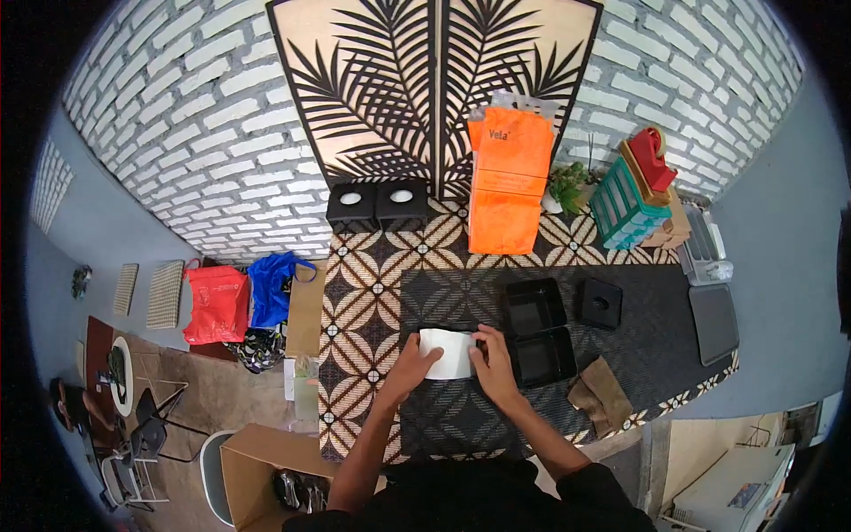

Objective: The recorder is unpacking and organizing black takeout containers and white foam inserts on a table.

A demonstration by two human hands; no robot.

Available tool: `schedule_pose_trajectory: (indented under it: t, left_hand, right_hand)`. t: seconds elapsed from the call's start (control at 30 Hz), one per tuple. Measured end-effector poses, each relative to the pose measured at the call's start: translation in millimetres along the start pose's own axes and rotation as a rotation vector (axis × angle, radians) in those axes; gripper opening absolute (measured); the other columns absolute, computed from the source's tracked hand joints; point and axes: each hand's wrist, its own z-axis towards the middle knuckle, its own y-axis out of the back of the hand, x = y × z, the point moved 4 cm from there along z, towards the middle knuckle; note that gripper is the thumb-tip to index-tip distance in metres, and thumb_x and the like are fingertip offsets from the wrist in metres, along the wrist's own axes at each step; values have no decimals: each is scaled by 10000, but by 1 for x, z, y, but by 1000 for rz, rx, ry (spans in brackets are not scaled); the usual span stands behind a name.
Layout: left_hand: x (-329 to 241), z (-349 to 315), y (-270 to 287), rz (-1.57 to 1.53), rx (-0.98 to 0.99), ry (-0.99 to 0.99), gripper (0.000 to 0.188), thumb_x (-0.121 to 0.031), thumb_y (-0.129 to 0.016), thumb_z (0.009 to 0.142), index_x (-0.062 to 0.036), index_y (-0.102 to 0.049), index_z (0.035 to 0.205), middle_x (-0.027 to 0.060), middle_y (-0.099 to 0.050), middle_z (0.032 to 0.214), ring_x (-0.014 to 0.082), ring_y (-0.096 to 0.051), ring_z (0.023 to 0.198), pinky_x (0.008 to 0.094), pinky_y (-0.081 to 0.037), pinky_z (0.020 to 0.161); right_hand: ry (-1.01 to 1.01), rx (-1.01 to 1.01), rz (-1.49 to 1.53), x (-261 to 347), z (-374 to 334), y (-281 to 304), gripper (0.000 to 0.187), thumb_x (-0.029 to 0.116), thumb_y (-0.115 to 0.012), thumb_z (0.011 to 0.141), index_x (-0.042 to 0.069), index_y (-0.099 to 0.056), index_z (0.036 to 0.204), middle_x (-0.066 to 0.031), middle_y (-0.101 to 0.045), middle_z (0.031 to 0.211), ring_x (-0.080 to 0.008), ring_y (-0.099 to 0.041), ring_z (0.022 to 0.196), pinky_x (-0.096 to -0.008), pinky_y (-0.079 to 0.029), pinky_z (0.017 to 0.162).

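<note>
A white stack of what looks like tissues (pixel 448 354) lies between my hands over the dark mat, with a thin black edge showing along its far side. My left hand (pixel 412 365) grips its left end, thumb on top. On its right end rests my right hand (pixel 492 359), fingers bent around the corner. Just right of that hand, two open black boxes (pixel 534 306) stand one behind the other, the nearer one (pixel 567 355) closest to my wrist. Beyond them sits a square black lid (pixel 601 304) with a hole in it. What lies under the stack is hidden.
Two black tissue boxes (pixel 352 199) stand at the back left. An orange bag (pixel 510 182), a potted plant (pixel 569 186) and a teal crate (pixel 625 208) line the back. A brown cloth (pixel 600 396) lies near the front right edge; a grey tray (pixel 714 324) sits far right.
</note>
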Motion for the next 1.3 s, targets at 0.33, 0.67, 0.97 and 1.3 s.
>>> schedule_pose_trajectory:
  t: [0.33, 0.67, 0.97, 1.3]
  left_hand:
    - [27, 16, -12, -524, 185, 94, 474, -204, -556, 985, -24, -377, 1385, 106, -557, 1251, 188, -592, 1100, 339, -504, 921]
    - [22, 11, -12, -524, 236, 70, 489, -176, -570, 966, -38, -380, 1395, 100, -564, 1250, 229, -595, 1102, 365, -496, 924]
    - [41, 16, -4, 12, 0, -275, 373, -173, -496, 1003, 26, -436, 1313, 183, -582, 1160, 260, -610, 1050, 384, -481, 901]
    - [11, -8, -4, 148, -250, -378, 248, -32, -497, 966, 23, -403, 1189, 207, -583, 1034, 299, -620, 940, 405, -494, 801]
  right_hand:
    - [-56, 65, -76, 13, -9, -1, 480, 295, -675, 898, 63, -510, 1285, -183, -362, 1486, -379, -345, 1355, -453, -295, 1090]
    - [464, 417, -402, 50, 11, -8, 543, 382, -742, 816, 125, -537, 1248, -171, -338, 1482, -365, -315, 1361, -567, -168, 1072]
    - [492, 480, -390, 48, 19, -16, 555, 302, -812, 695, 121, -574, 1163, -170, -418, 1393, -336, -394, 1292, -535, -176, 1070]
    - [517, 426, -410, 47, 18, -21, 543, 353, -816, 711, 122, -594, 1149, -171, -422, 1386, -339, -407, 1273, -558, -229, 1038]
